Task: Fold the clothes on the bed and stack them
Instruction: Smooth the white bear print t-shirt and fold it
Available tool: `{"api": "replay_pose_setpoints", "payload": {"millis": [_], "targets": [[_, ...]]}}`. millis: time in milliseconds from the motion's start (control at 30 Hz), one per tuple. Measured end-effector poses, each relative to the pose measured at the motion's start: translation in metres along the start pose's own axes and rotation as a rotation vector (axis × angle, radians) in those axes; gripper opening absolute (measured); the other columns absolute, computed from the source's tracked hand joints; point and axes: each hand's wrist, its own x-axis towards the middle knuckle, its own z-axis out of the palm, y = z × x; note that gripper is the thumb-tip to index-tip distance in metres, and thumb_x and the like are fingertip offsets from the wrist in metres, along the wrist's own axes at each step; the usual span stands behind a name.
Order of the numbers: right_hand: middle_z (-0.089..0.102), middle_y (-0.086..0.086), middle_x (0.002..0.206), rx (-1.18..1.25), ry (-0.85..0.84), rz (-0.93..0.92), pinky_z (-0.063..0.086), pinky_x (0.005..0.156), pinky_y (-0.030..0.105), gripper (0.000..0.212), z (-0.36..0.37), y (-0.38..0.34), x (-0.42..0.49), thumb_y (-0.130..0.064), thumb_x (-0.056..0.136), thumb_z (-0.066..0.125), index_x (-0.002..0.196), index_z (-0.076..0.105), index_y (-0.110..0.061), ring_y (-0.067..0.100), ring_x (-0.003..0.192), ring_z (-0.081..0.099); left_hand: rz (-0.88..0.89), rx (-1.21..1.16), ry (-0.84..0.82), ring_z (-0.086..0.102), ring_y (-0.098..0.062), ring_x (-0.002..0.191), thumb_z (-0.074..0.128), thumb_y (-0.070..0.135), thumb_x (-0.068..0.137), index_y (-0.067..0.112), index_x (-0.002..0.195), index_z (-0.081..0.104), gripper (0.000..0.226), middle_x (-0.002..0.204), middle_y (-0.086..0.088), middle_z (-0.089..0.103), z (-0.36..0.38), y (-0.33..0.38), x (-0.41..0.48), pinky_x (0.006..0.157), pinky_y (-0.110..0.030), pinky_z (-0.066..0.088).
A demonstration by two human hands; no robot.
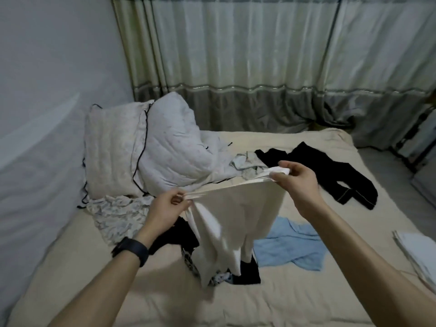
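Pale quilted pillow (111,149) leans against the wall at the far left of the bed (94,279), with a bunched white quilt (174,152) just beside it. In front of them lies a crumpled patterned garment (118,218). The left hand (165,211), a black watch (131,250) on its wrist, pinches one end of the top edge of a white garment (226,215). The cloth hangs from that stretched edge down onto a heap of dark and patterned clothes (247,272) on the bed. The right hand (297,180) pinches the other end of the same edge, held higher and farther out. Beyond it a small grey-and-white garment (247,162) and black trousers (342,178) lie spread on the sheet. Below the right forearm a light blue garment (290,246) lies crumpled beside the heap. At the right edge sits a stack of folded white cloth (417,251)
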Motion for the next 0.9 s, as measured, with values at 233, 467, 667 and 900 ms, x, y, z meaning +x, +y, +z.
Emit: {"api": "replay_pose_setpoints", "payload": {"millis": [233, 467, 667, 900], "targets": [[0.071, 0.0, 0.104, -0.053, -0.006, -0.078, 0.061, 0.083, 0.035, 0.059, -0.05, -0.022, -0.015, -0.05, 0.066, 0.088, 0.113, 0.068, -0.019, 0.015, 0.095, 0.072, 0.147, 0.103, -0.095, 0.064, -0.02, 0.078, 0.072, 0.012, 0.086, 0.021, 0.087, 0.067, 0.01, 0.08, -0.001, 0.068, -0.031, 0.123, -0.007, 0.074, -0.033, 0.05], [0.066, 0.014, 0.107, -0.117, -0.21, -0.191, 0.06, 0.062, 0.029, 0.027, -0.042, -0.067, -0.028, -0.009, 0.082, 0.08, 0.1, 0.067, -0.024, 0.017, 0.083, 0.068, 0.08, 0.086, -0.713, 0.071, -0.015, 0.094, 0.076, 0.025, 0.089, 0.031, 0.119, 0.064, 0.033, 0.1, 0.002, 0.074, -0.011, 0.187, -0.027, 0.076, -0.027, 0.053], [0.074, 0.01, 0.095, -0.187, -0.296, -0.308, 0.057, 0.067, 0.038, 0.041, -0.03, -0.1, -0.043, -0.004, 0.078, 0.081, 0.109, 0.061, -0.022, 0.026, 0.083, 0.07, 0.437, 0.168, -0.423, 0.06, -0.007, 0.116, 0.079, 0.044, 0.082, 0.032, 0.129, 0.063, 0.051, 0.125, 0.01, 0.067, 0.018, 0.238, -0.007, 0.1, -0.036, 0.051], [0.074, -0.001, 0.096, -0.184, -0.161, -0.355, 0.059, 0.078, 0.029, 0.024, -0.057, -0.074, -0.063, -0.025, 0.085, 0.082, 0.105, 0.069, -0.022, 0.011, 0.087, 0.072, 0.586, 0.227, -0.26, 0.065, -0.007, 0.077, 0.069, 0.041, 0.088, 0.033, 0.08, 0.071, 0.011, 0.076, 0.011, 0.07, 0.02, 0.264, 0.013, 0.071, -0.039, 0.054]]}}
